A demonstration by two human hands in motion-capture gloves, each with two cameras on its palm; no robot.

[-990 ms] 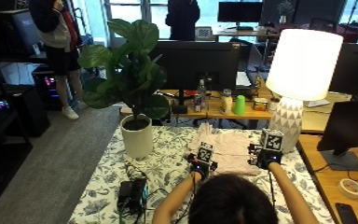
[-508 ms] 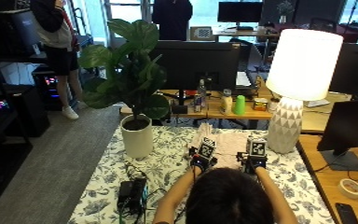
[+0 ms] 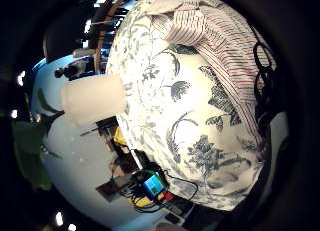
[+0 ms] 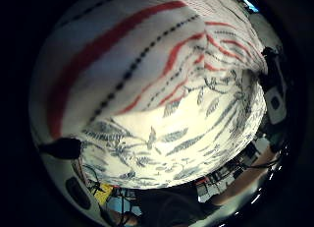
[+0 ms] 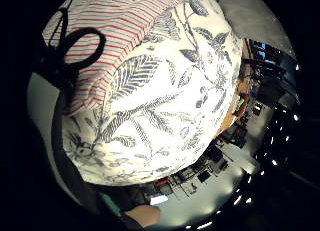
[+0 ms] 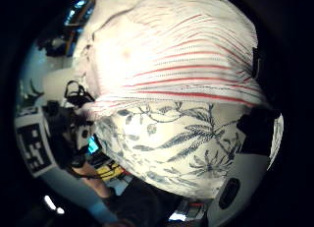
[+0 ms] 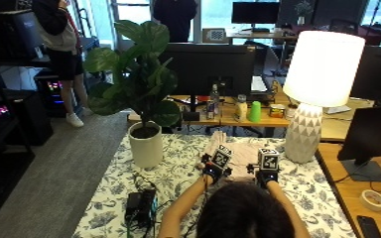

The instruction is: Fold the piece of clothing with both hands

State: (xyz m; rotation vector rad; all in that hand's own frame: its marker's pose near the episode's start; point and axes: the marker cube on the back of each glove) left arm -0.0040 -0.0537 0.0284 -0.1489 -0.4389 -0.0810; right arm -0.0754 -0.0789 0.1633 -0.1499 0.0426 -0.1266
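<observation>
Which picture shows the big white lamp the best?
The outside view: the lamp stands whole on the flowered tablecloth, with its shade and patterned base, to the right of the striped shirt. The other views show no lamp I can be sure of, mostly shirt and tablecloth.

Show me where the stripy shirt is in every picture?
Outside view: striped shirt on the tablecloth, beyond both hands.
Left little-finger view, along the cloth's edge.
Left thumb view, very close.
Right little-finger view.
Right thumb view.
Shared landmark: the leafy tablecloth.
</observation>
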